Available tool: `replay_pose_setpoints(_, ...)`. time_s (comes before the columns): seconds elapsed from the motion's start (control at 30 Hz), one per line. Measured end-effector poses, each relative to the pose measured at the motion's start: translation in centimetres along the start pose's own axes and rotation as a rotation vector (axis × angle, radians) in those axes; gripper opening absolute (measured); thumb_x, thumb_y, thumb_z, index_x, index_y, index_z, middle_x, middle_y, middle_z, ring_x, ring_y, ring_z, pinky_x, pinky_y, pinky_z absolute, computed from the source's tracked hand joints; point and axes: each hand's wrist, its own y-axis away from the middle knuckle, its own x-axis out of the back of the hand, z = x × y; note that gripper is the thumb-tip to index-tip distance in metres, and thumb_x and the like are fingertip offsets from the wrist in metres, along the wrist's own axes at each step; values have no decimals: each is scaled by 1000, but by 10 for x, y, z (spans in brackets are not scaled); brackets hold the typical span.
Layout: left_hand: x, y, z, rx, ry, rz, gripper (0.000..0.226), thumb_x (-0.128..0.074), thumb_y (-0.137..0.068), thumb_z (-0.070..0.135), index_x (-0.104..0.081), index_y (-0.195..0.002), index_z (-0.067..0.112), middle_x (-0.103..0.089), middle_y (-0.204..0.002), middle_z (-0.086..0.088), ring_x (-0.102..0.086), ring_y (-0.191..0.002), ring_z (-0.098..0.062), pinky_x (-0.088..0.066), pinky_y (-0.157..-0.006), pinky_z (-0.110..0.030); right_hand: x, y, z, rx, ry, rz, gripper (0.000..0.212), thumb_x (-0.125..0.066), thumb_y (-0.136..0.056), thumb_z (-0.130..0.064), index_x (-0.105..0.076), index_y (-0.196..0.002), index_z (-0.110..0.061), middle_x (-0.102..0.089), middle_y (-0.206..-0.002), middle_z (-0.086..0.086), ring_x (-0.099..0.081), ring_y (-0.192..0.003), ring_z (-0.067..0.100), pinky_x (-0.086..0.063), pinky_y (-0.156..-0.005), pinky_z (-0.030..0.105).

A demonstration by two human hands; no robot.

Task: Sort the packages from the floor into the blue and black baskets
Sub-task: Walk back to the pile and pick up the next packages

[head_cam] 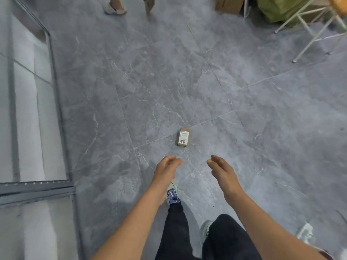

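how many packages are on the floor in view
1 for sure: a small labelled box on the floor, centre frame. A blurred white thing at lower right and a brown carton at the top edge might be more.

Package (184, 137) on floor (244, 109), just ahead, between both hands.

A grey tile floor (244, 109) with pale marble veins spreads all round me, softly and evenly lit. At my nine o'clock runs a glass partition (26, 119) in a dark metal frame (58, 102). At one o'clock sit a cardboard box (228, 4) and a green bag (277, 8); white furniture legs (310, 41) stand at two o'clock.
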Motion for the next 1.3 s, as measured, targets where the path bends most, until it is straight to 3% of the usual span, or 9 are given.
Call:
replay_pose_setpoints(0.1,9,-40,18,35,-44,-9,11,-68,-98,32,-63,-109,31,-65,-119,9,-60,-109,-3,-50,-100,-37,-11,-37,-16,-36,6,5,52,-64,-102,-35,-51,-151,-23,-53,-151,-6,-51,-130,15,-38,-118,42)
replay_pose_setpoints(0.2,11,-79,26,89,-84,-12,14,-68,-98,33,-64,-110,29,-65,-123,6,-60,-111,-7,-49,-96,-36,-19,-80,-24,-67,22,25,50,-64,-103,-30,-52,-150,-20,-54,-151,-2,-53,-126,16,-41,-113,39)
replay_pose_setpoints(0.47,-9,-200,30,203,-245,3,48,-66,-98,36,-57,-140,15,-62,-137,-3,-59,-122,-18,-49,-105,-38,-31,-215,-10,-196,68,11,43,-64,-103,-24,-56,-145,-16,-59,-145,3,-56,-124,17,-44,-87,25)
replay_pose_setpoints(0.6,-27,-268,23,262,-249,32,52,-67,-98,36,-54,-144,15,-61,-137,-1,-58,-125,-18,-45,-113,-46,-29,-286,8,-268,88,-1,47,-64,-103,-26,-55,-148,-15,-58,-145,3,-56,-127,19,-43,-90,26)
replay_pose_setpoints(0.73,-46,-337,11,301,-246,87,34,-66,-98,33,-60,-128,20,-63,-125,2,-59,-114,-14,-48,-109,-44,-28,-351,29,-304,151,-13,48,-66,-101,-24,-56,-147,-15,-59,-143,3,-58,-128,21,-41,-94,30)
replay_pose_setpoints(0.93,-73,-442,-22,326,-308,76,26,-69,-96,30,-62,-119,22,-66,-111,7,-61,-100,-9,-49,-103,-39,-38,-445,68,-322,174,-18,54,-71,-98,-24,-53,-148,-13,-58,-146,5,-58,-118,15,-43,-98,30)
replay_pose_setpoints(1.07,-83,-515,-56,317,-410,40,43,-69,-97,28,-58,-136,13,-61,-106,9,-59,-106,-15,-44,-94,-30,-56,-509,100,-345,165,16,59,-73,-97,-25,-51,-150,-12,-56,-148,5,-57,-123,16,-44,-100,31)
replay_pose_setpoints(1.23,-87,-605,-111,328,-500,50,59,-69,-96,25,-48,-148,9,-57,-146,-5,-58,-123,-19,-43,-96,-27,-84,-580,156,-357,155,46,60,-75,-96,-22,-51,-150,-9,-57,-148,8,-56,-131,20,-43,-100,29)
replay_pose_setpoints(1.3,-87,-631,-130,340,-501,56,61,-68,-95,23,-46,-150,10,-54,-150,-6,-56,-129,-21,-43,-93,-26,-97,-603,177,-369,168,31,61,-75,-96,-20,-51,-151,-8,-56,-148,10,-56,-126,18,-43,-101,29)
